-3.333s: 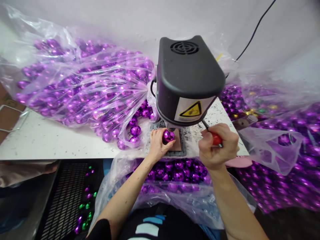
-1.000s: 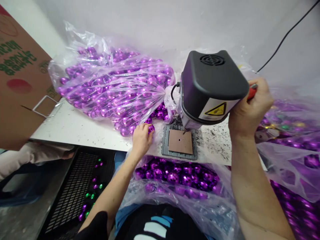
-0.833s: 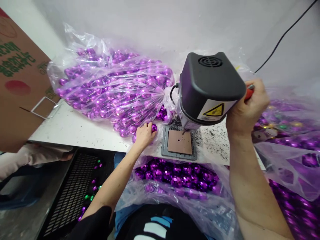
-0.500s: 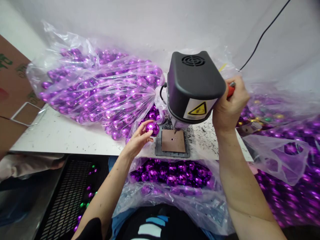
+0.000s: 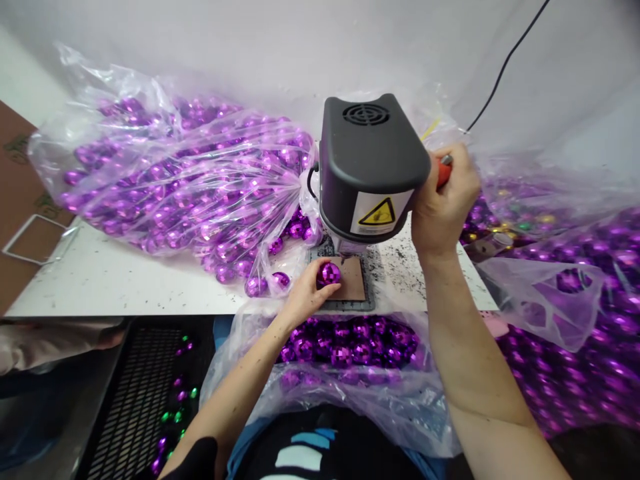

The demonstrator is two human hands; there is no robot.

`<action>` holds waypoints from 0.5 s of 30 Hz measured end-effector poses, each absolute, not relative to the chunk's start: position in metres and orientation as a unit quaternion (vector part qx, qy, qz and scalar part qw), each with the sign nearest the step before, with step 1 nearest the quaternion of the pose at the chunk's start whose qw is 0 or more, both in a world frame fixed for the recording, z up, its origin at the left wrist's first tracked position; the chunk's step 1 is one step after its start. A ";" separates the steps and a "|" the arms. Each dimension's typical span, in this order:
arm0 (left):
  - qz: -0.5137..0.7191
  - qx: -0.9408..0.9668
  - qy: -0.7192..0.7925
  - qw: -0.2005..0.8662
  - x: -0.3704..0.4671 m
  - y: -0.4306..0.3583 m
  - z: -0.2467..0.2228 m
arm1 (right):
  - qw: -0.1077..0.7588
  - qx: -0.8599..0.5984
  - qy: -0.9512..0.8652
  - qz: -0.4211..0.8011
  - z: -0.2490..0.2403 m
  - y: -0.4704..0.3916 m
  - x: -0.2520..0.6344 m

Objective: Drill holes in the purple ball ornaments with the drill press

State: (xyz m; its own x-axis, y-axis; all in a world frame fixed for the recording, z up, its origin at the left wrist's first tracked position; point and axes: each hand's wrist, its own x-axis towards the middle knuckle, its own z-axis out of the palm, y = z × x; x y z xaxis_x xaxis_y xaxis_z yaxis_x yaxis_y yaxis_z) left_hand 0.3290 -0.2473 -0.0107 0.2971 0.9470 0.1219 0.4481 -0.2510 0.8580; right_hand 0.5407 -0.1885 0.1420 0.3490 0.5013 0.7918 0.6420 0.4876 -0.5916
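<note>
Between the thumb and fingers of my left hand (image 5: 306, 291) is a shiny purple faceted ball (image 5: 330, 273). It is at the brown square board (image 5: 353, 280) on the drill press base, just below the bit. My right hand (image 5: 447, 200) grips the red-knobbed lever (image 5: 443, 172) on the side of the black drill press (image 5: 373, 160). A yellow warning label faces me from the motor housing. Under the table edge, in front of my body, an open plastic bag (image 5: 395, 400) holds many purple balls (image 5: 345, 340).
A big clear bag of purple balls (image 5: 190, 180) covers the table's left part. More bagged balls (image 5: 565, 373) lie at right. Dark shavings speckle the white table (image 5: 150, 287). A black crate (image 5: 120, 400) stands lower left, near another person's arm (image 5: 60, 343) and a cardboard box (image 5: 20, 200).
My left hand has carried the purple ball rightward onto the board beneath the drill. My right hand stays on the lever. The view has shifted slightly to the right.
</note>
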 end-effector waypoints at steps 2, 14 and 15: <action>0.323 0.745 0.481 0.331 0.337 -0.247 -0.013 | 0.641 -0.502 -0.579 -0.051 0.140 -0.188 0.541; 0.317 0.759 0.541 0.175 0.369 -0.234 -0.030 | 0.626 -0.514 -0.584 -0.059 0.144 -0.191 0.542; 0.321 0.759 0.538 0.177 0.370 -0.234 -0.031 | 0.626 -0.516 -0.582 -0.056 0.146 -0.192 0.542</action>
State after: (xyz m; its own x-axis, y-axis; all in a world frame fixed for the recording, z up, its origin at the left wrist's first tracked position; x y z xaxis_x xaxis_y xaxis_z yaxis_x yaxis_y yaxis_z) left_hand 0.3697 -0.2341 -0.0314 0.2153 0.9306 0.2962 0.7034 -0.3581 0.6140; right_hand 0.5416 -0.1920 0.1456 0.3156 0.5307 0.7866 0.6716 0.4606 -0.5803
